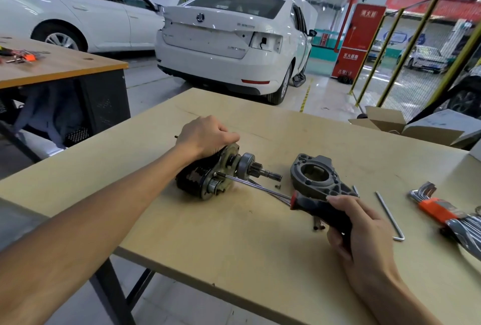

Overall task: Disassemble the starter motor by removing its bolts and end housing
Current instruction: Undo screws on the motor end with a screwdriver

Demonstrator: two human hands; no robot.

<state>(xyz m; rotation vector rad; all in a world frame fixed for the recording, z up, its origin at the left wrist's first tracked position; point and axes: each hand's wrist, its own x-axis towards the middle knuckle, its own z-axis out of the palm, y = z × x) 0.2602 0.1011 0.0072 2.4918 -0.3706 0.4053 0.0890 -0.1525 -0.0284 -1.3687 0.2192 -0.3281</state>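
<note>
The starter motor (pixel 208 176) lies on its side in the middle of the wooden table (pixel 234 246), its pinion shaft (pixel 265 172) pointing right. My left hand (pixel 205 136) grips the motor body from above. My right hand (pixel 356 223) holds the black handle of a screwdriver (pixel 320 207); its shaft runs up-left with the tip on the motor's end plate. The grey end housing (pixel 318 177) lies detached on the table, to the right of the motor. A small screw (pixel 278 186) rests beside the shaft, and loose bolts (pixel 318 225) lie under the handle.
A single L-shaped hex key (pixel 390 216) and an orange-holder hex key set (pixel 437 206) lie at the table's right. An open cardboard box (pixel 406 126) sits at the far right edge. Another workbench (pixel 57 64) stands left, white cars beyond.
</note>
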